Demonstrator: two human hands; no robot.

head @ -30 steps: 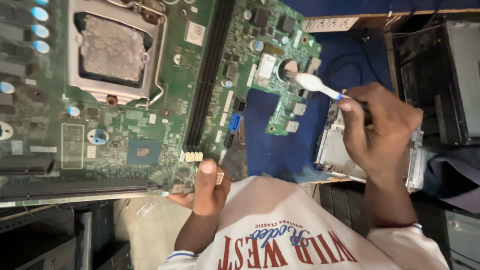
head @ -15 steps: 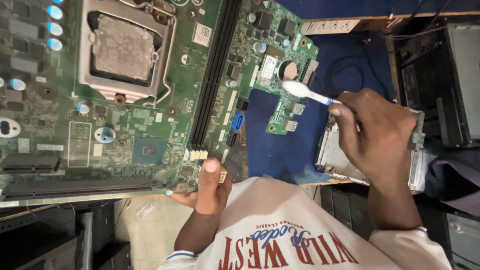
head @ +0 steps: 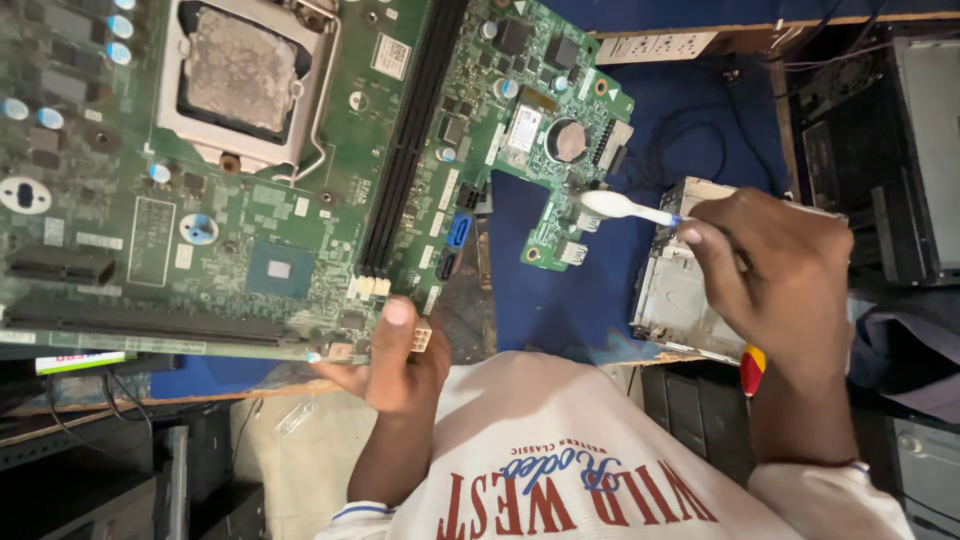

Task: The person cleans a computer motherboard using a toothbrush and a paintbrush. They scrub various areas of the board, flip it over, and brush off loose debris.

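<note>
Green circuit board fills the upper left of our view, tilted and held up at its near edge by our left hand, whose grip is pinching the board's edge with the thumb pressed on top beside a small white connector. Our right hand has its grip pressed together around the handle of a white toothbrush, and the bristle head touches the board's lower right corner, just below the round silver coin cell. Half a second ago the brush head sat higher, nearer that coin cell; now it has slid down toward the corner connectors, and the board has shifted a little to the right in our view. Our left thumb has stayed on the same edge.

Under the board lies the blue surface. A grey metal drive cage rests on it just under our right hand, and a red and yellow tool tip pokes out below the wrist. A small white rectangular label sits on the board beside the black memory slots, another white sticker lies left of the coin cell, and a long pale strip with dark markings lies along the far edge of the surface
</note>
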